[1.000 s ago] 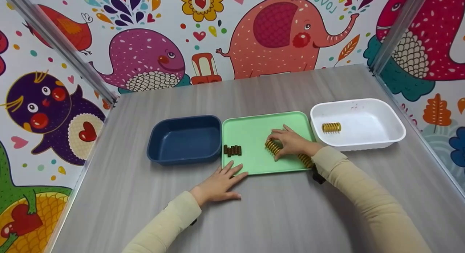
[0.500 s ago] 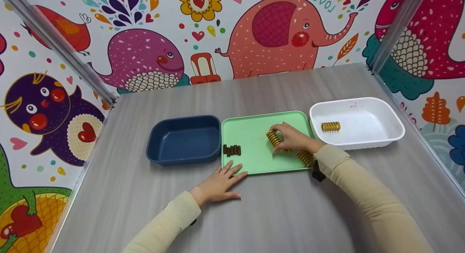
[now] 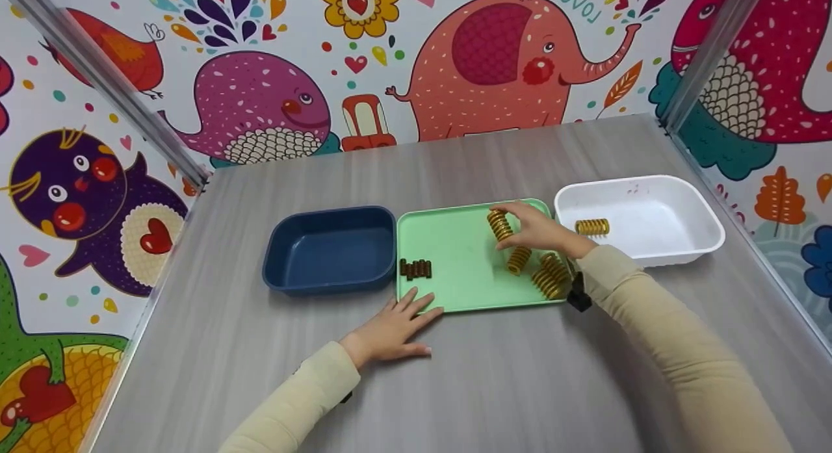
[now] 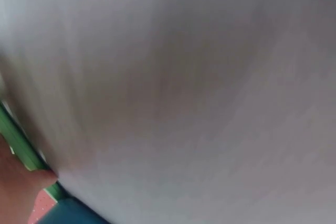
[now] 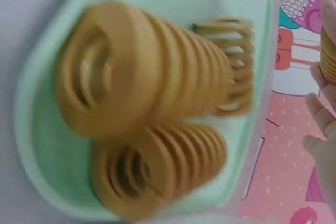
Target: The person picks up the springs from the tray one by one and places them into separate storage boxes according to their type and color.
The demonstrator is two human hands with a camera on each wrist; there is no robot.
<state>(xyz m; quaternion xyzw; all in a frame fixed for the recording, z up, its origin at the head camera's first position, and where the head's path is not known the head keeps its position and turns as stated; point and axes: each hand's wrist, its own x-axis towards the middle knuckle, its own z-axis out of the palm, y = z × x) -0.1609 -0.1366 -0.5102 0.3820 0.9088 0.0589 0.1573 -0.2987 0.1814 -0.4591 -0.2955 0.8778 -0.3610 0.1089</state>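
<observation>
The right hand [image 3: 541, 231] grasps a golden compression spring [image 3: 500, 225] between thumb and fingers, over the far right part of a light green tray [image 3: 455, 235]. Beneath that hand another golden spring [image 3: 519, 262] lies on the tray, and a pair of golden springs [image 3: 549, 276] rests against each other near its right edge. At the tray's left side sits a row of small dark brown cylinders [image 3: 416, 269]. The left hand [image 3: 393, 326] is released, fingers spread, their tips on the tray's near left corner and the thumb on the wood-grain tabletop [image 3: 494, 381]. To the right, a white bin [image 3: 669, 229] contains one golden spring [image 3: 592, 227]; small red marks [image 3: 634, 190] on its inner far wall are too tiny to read. A navy bin [image 3: 329, 258] stands left of the tray. On the cartoon wall, above the coral elephant's [image 3: 494, 102] trunk, teal lettering [image 3: 583, 7] spells "LOVE" in mirror image.
</observation>
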